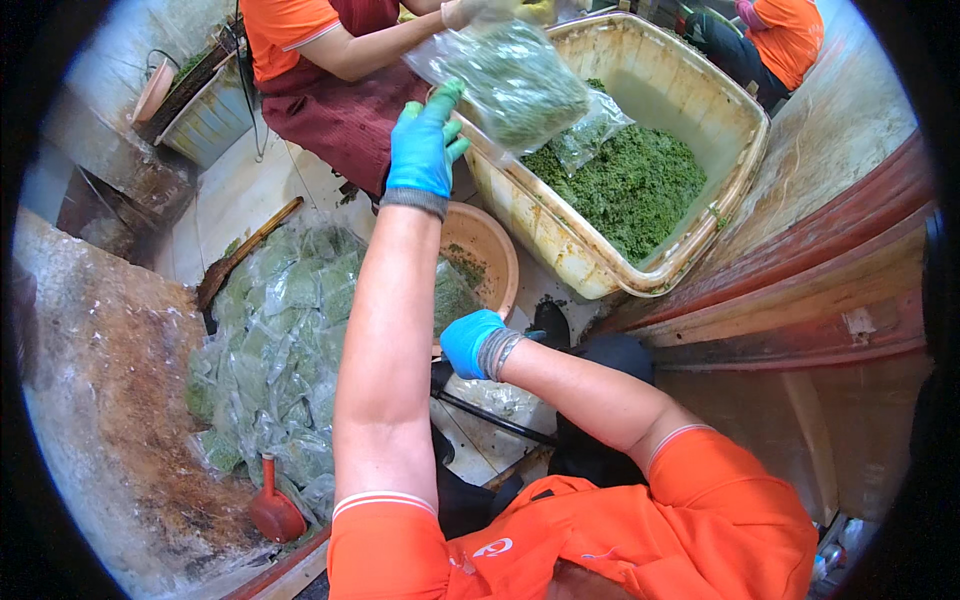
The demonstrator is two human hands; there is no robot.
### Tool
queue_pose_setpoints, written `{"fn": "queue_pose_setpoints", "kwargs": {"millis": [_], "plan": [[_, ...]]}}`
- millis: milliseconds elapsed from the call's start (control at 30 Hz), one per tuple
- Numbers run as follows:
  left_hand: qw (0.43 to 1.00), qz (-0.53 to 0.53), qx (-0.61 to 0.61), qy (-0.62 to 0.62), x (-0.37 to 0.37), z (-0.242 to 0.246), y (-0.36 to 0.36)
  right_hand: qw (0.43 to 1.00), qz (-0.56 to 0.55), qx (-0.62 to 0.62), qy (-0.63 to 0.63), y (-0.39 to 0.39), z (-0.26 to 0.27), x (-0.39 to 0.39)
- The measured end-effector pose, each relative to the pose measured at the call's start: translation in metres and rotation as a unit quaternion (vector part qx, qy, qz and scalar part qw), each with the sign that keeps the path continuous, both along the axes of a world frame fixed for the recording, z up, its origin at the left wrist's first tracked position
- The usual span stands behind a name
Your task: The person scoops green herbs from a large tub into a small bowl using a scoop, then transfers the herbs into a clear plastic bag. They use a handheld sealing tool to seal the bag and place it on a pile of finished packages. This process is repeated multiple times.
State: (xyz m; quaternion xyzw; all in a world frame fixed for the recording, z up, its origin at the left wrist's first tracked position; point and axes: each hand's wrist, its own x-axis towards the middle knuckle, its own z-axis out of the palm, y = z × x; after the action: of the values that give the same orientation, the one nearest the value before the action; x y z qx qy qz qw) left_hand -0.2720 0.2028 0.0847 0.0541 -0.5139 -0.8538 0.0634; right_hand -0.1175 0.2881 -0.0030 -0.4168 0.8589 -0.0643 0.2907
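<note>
My left hand (427, 146), in a blue glove with green fingertips, reaches forward with its fingers apart. Just beyond it a clear plastic bag of chopped greens (517, 90) hangs from a co-worker's gloved hands; whether my fingertips touch it I cannot tell. Closer to my body, my right hand (474, 345), also blue-gloved, is curled near the rim of an orange plastic basin (504, 262). A black hose or rod (495, 420) runs just below that hand; whether it grips anything is hidden. Many filled bags (285, 330) lie heaped at the left of my left arm.
A large cream tub (540, 214) holds loose greens (637, 187) and a small bag (589, 135). The co-worker in a maroon apron (330, 112) sits ahead; another person (787, 37) is beyond. A wooden-handled tool (255, 244) and a red dipper (277, 514) flank the heap.
</note>
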Motion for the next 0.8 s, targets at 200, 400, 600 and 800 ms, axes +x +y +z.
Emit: {"fn": "queue_pose_setpoints", "kwargs": {"millis": [200,400,600,800], "plan": [[0.973,0.124,-0.188,0.050,0.104,-0.066,-0.064,1.000,0.007,-0.001,0.009,0.014,0.002,-0.005],[0.867,0.376,-0.181,-0.273,0.325,-0.248,-0.238,0.999,0.026,0.014,0.023,-0.012,-0.015,0.005],[0.683,0.521,-0.233,-0.456,0.484,-0.400,-0.250,0.995,0.048,0.050,0.067,-0.042,-0.026,0.031],[0.536,0.667,-0.021,-0.518,0.480,-0.367,-0.245,0.994,0.072,0.071,0.050,-0.075,-0.034,0.028]]}}
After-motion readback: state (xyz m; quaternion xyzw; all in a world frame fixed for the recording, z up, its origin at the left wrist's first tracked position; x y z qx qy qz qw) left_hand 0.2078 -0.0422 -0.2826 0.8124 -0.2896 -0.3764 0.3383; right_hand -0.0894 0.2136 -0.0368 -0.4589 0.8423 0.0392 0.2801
